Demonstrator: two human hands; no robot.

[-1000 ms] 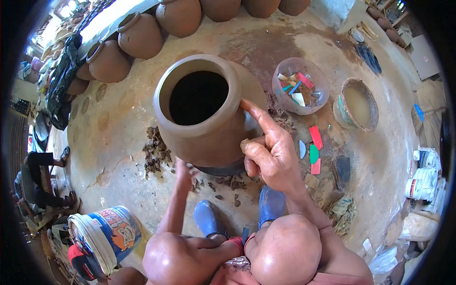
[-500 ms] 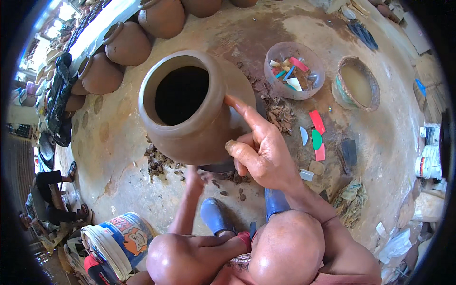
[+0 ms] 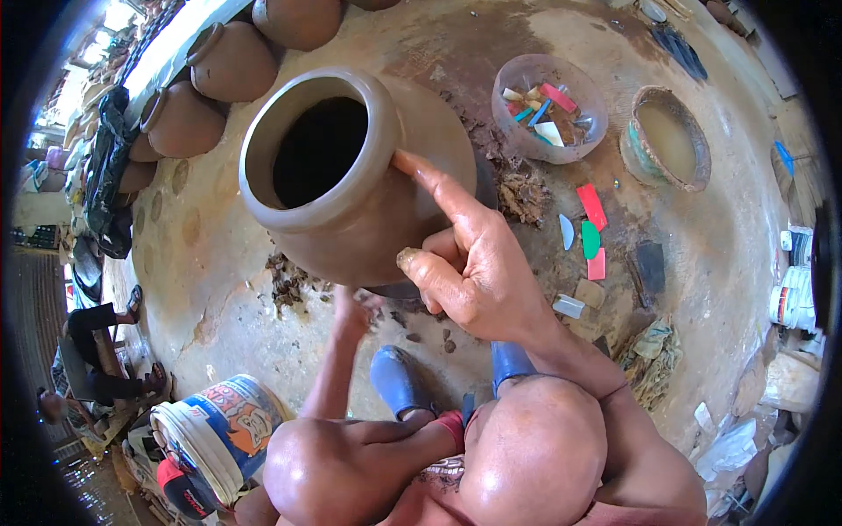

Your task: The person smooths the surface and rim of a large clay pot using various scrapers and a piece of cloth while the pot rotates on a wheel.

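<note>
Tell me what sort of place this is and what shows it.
Probably a pottery workshop: the right hand touches a wide-mouthed clay pot, similar pots stand in a row at the upper left, and what look like clay scraps lie near its base.

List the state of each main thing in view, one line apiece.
Clay pot: uncovered, on a dark base
Right hand: index fingertip against the pot, nothing gripped
Left hand: blurred, low beside the pot
Clear tub: uncovered, holding coloured scraps
Greenish bucket: uncovered, holding murky liquid
Coloured pieces: lying on the floor
Other pots: lined up
</note>
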